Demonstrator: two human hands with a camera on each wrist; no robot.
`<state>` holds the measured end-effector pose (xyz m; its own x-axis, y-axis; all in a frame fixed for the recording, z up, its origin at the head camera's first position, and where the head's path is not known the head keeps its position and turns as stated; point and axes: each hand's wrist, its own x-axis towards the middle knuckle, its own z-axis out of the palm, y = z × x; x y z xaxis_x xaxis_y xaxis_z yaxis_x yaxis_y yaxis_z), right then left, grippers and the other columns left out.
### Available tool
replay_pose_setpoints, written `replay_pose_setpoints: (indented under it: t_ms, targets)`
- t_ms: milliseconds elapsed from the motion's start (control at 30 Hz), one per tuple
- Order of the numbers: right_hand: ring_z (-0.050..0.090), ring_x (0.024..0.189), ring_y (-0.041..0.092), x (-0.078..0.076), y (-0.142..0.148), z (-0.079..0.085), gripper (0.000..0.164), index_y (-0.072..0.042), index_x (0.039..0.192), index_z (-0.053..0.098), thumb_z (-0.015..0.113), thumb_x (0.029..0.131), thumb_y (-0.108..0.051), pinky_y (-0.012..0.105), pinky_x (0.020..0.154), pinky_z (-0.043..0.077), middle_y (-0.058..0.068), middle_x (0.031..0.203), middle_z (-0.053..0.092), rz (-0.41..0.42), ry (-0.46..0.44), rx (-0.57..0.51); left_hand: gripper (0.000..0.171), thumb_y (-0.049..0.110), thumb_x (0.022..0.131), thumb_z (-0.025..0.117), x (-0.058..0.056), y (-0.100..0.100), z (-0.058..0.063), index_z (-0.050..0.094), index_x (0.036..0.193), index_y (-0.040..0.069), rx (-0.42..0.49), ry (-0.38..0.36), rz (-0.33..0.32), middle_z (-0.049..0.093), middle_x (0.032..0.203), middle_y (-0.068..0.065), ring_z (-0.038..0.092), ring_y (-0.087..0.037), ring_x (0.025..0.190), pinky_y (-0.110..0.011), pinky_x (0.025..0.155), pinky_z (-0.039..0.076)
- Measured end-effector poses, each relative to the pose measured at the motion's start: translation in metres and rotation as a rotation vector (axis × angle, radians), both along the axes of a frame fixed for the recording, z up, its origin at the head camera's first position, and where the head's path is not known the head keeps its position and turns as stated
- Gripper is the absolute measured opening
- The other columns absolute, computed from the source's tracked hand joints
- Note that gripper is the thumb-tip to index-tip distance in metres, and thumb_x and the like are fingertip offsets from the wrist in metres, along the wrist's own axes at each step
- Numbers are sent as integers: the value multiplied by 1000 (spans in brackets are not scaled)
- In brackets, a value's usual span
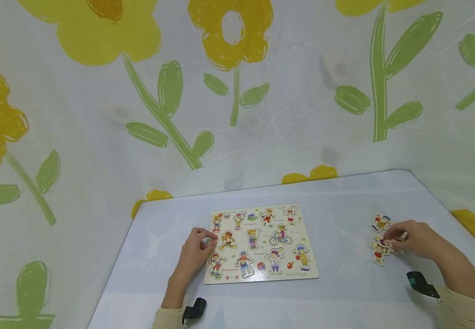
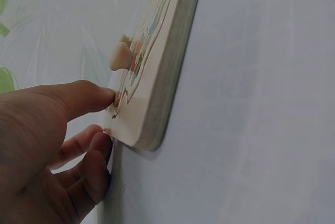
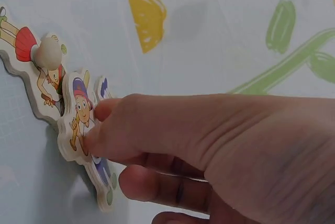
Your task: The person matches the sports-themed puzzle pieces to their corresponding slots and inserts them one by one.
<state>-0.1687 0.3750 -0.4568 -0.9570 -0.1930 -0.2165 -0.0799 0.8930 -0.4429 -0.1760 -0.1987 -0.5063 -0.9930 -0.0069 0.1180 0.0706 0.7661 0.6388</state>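
A wooden puzzle board [image 1: 262,244] printed with sporty cartoon figures lies flat on the table. My left hand [image 1: 196,250] holds its left edge, the thumb [image 2: 91,98] on the face and curled fingers at the side. A round knob [image 2: 122,55] stands up from the board near that thumb. Farther right, my right hand [image 1: 420,240] pinches a puzzle piece [image 3: 81,106] showing a figure in a purple cap; the fingers cover part of it. Touching or overlapping it is a knobbed piece with a red skirt [image 3: 25,45]. Another loose piece, with a blue cap [image 1: 381,222], lies just behind.
The pale table [image 1: 155,260] ends at a back edge against a hanging cloth [image 1: 287,137] with large yellow flowers. Bare tabletop lies between the board and the loose pieces. Black wrist cameras [image 1: 422,284] are strapped at both sleeves.
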Motion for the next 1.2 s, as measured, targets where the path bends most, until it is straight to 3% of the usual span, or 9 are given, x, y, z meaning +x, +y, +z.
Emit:
replay_pose_setpoints:
  t_ms: [400,933,1200]
  targets:
    - [52,78,17,-3,-4,-4,24,-7,94,70,75,85,-29,29,64,42,-1,82,63,-26,-4,10,9,18,88,73,1,1,3,72,97,18,-1,-13,4,56,115,-5,48,-10,68,-20,57,39]
    - [46,73,3,2,0,-2,13,-10,96,68,71,85,-14,22,60,40,-3,83,57,54,-8,-11,9,18,88,73,1,2,4,72,98,18,-5,-18,8,56,117,-5,47,-10,68,-20,57,39]
    - [48,76,13,2,-6,1,14,-6,99,68,69,87,-12,24,59,40,-1,82,58,23,-18,-12,10,18,88,73,1,2,5,72,98,18,-7,-16,2,57,117,-6,47,-10,67,-20,57,39]
